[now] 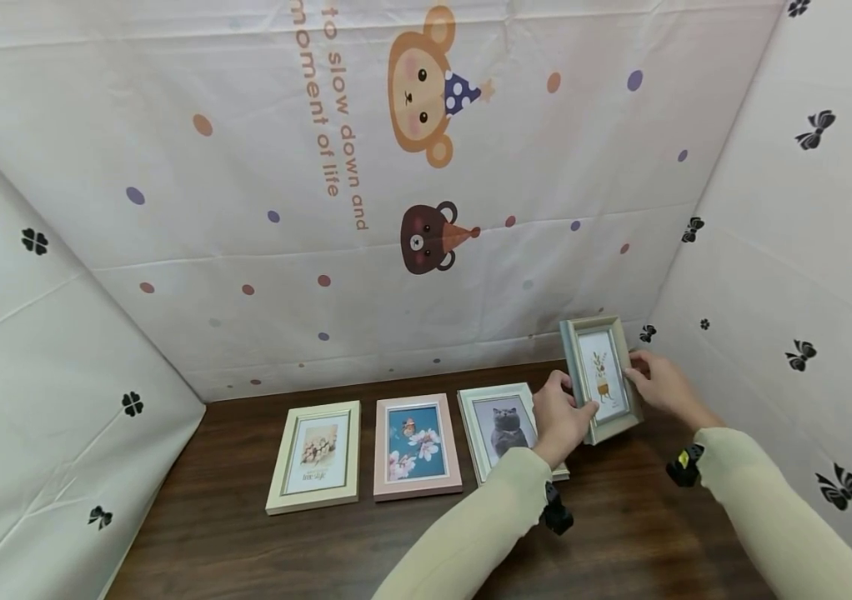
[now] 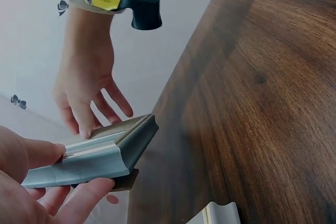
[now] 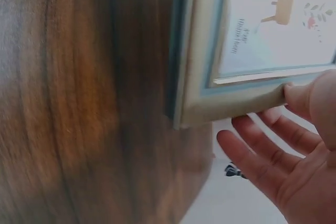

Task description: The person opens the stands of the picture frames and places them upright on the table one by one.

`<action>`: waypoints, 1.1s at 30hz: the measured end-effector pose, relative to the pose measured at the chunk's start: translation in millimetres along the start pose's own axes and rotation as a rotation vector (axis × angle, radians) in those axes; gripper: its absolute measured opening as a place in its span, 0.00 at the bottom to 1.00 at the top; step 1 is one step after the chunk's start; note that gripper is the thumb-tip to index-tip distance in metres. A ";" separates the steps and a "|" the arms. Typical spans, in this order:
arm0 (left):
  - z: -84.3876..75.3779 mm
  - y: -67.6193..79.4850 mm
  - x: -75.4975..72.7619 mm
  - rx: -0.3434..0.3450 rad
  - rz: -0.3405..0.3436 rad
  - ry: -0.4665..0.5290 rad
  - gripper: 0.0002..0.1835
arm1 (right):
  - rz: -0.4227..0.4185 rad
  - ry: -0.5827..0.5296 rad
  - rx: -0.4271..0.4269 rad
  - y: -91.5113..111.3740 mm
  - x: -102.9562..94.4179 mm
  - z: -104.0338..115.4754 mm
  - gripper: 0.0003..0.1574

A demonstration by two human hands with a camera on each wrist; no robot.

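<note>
Thumb in front and fingers behind, my left hand (image 1: 559,414) pinches the left edge of a gray-blue and beige picture frame (image 1: 600,375), while my right hand (image 1: 662,385) grips the opposite edge, its thumb on the border and its fingers slightly spread behind. The frame tilts up at the right end of a dark wooden table (image 1: 223,554), its plant print facing me; I cannot tell whether its lower edge touches the wood. Just left, partly hidden by my left hand, lies a white cat-picture frame (image 1: 499,427), followed by a pink blossom frame (image 1: 418,447) and a cream frame (image 1: 313,457) in a row. Beyond hangs a pale backdrop (image 1: 366,250) printed with a monkey and a bear.
</note>
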State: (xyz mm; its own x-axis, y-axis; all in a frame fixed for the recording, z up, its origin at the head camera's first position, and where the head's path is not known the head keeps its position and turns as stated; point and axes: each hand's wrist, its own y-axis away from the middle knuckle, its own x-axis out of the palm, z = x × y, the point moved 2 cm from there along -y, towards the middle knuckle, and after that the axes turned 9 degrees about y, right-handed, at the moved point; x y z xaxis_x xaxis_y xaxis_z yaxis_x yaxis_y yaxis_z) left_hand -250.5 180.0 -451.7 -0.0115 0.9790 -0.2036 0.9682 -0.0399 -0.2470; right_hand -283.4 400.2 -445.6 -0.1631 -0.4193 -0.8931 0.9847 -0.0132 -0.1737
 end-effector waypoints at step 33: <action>-1.5 5.3 -6.3 0.014 0.019 0.026 0.19 | -0.121 0.041 -0.187 -5.0 -31.9 109.6 0.37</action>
State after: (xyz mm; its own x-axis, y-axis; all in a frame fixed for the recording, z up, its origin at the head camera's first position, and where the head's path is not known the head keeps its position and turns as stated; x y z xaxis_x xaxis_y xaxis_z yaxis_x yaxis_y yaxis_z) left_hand -244.9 173.9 -450.3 0.0133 0.9830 -0.1834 0.9646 -0.0609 -0.2566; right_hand -276.4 314.1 -370.7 -0.2857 -0.3875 -0.8765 0.9300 0.1087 -0.3512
